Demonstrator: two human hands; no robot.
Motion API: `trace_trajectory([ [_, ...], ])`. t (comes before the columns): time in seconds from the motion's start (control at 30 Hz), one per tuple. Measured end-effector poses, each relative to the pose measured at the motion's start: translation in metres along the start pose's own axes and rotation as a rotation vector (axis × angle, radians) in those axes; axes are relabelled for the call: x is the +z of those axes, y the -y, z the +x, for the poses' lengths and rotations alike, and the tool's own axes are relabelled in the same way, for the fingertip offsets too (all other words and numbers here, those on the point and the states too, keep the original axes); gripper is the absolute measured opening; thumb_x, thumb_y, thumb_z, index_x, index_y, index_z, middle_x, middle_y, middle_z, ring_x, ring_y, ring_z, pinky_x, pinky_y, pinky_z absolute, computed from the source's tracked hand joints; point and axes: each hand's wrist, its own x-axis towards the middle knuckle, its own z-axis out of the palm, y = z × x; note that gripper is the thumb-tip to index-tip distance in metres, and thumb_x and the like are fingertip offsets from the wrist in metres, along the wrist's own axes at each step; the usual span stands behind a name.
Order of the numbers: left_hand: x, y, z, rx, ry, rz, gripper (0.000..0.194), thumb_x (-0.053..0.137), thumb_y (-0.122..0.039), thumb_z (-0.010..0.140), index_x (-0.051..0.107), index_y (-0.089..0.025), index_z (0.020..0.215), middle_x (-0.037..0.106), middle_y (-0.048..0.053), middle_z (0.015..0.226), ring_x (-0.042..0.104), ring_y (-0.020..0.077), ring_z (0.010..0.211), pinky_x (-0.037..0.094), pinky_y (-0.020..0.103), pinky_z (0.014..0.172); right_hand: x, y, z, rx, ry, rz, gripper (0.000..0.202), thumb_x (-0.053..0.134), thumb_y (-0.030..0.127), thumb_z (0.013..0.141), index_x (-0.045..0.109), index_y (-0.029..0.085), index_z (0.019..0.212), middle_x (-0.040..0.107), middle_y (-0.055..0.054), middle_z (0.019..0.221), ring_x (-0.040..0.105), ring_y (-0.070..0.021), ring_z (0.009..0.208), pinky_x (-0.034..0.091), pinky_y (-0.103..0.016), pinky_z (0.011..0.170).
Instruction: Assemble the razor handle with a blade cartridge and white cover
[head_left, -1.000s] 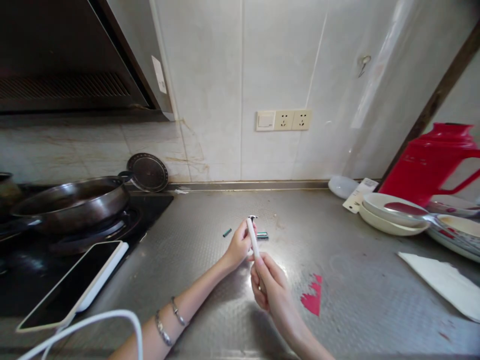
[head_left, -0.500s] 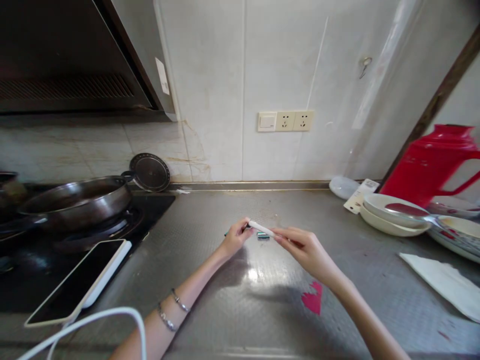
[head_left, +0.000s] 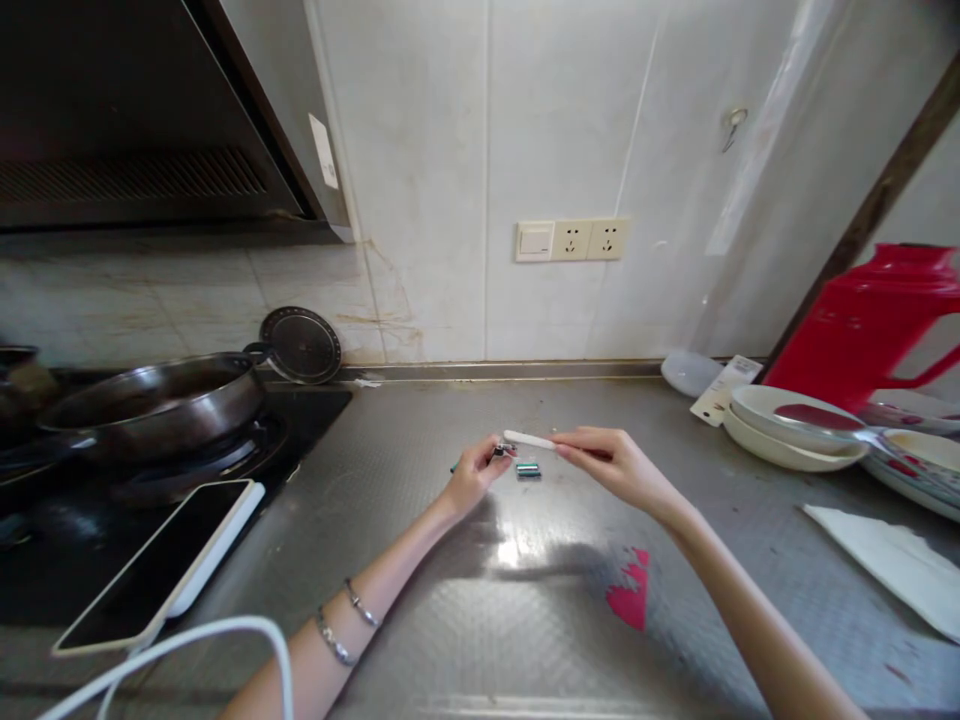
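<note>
My right hand [head_left: 600, 460] pinches one end of a slim white stick [head_left: 529, 440]. The stick points left and its far end is just above my left hand [head_left: 474, 474]. Closed fingers of that left hand grip a small dark and metallic piece [head_left: 502, 450]; its kind is too small to tell. A bit of green shows behind the left hand. On the steel counter [head_left: 420, 420], just below the stick, lies a small green and black object [head_left: 528, 469] with a shiny strip.
A phone [head_left: 161, 560] with a white cable lies at the left, beside a pan [head_left: 161, 405] on the stove. Stacked bowls [head_left: 795, 440], a red thermos jug [head_left: 862, 330] and a white paper [head_left: 885, 565] are at the right. A red patch [head_left: 630, 595] marks the counter.
The white stick's left end has come away from the left fingers, showing the metallic piece there. My right hand has shifted slightly up and right.
</note>
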Motion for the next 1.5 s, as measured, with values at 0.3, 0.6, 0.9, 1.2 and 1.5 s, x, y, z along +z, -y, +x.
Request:
trace_trajectory([
  [0.3,0.0,-0.001,-0.001,-0.071,-0.028,-0.026,0.021,0.059,-0.036,0.075,0.059,-0.016,0.081,0.045,-0.003,0.061,0.038,0.01,0.059,0.028,0.022,0.055,-0.001,-0.011,0.003,0.046,0.024,0.115,0.039,0.051,0.046,0.084,0.07,0.019,0.104,0.069,-0.01,0.097,0.061,-0.021,0.081,0.046,-0.029,0.067],
  [0.6,0.004,-0.004,-0.002,-0.076,-0.002,-0.052,0.021,0.059,-0.036,0.075,0.058,-0.015,0.08,0.045,-0.003,0.063,0.037,0.0095,0.058,0.027,0.022,0.056,0.001,-0.017,0.005,0.045,0.023,0.142,0.04,0.051,0.046,0.084,0.07,0.017,0.103,0.07,-0.009,0.095,0.061,-0.019,0.08,0.045,-0.026,0.065],
  [0.9,0.004,-0.004,-0.001,-0.058,0.02,-0.014,0.021,0.06,-0.035,0.075,0.058,-0.015,0.081,0.052,-0.001,0.064,0.047,0.0104,0.06,0.035,0.022,0.057,0.001,-0.02,0.011,0.07,0.049,0.116,0.042,0.051,0.049,0.082,0.071,0.017,0.1,0.069,-0.007,0.08,0.058,-0.0173,0.07,0.042,-0.025,0.058],
  [1.2,0.016,-0.004,-0.006,-0.359,0.024,-0.3,0.035,0.052,-0.05,0.077,0.038,-0.021,0.089,0.055,-0.006,0.047,0.053,0.0138,0.034,0.04,0.021,0.034,0.013,-0.039,0.018,-0.031,-0.131,-0.107,0.043,0.045,0.049,0.086,0.068,0.02,0.106,0.06,-0.004,0.068,0.049,-0.0137,0.058,0.037,-0.024,0.054],
  [1.5,0.019,-0.007,-0.007,-0.398,0.004,-0.354,0.039,0.054,-0.053,0.076,0.039,-0.02,0.089,0.055,-0.005,0.042,0.05,0.014,0.029,0.041,0.021,0.031,0.027,-0.043,0.022,-0.06,-0.047,-0.195,0.037,0.044,0.046,0.088,0.068,0.025,0.106,0.06,-0.003,0.071,0.051,-0.0119,0.056,0.036,-0.023,0.054],
])
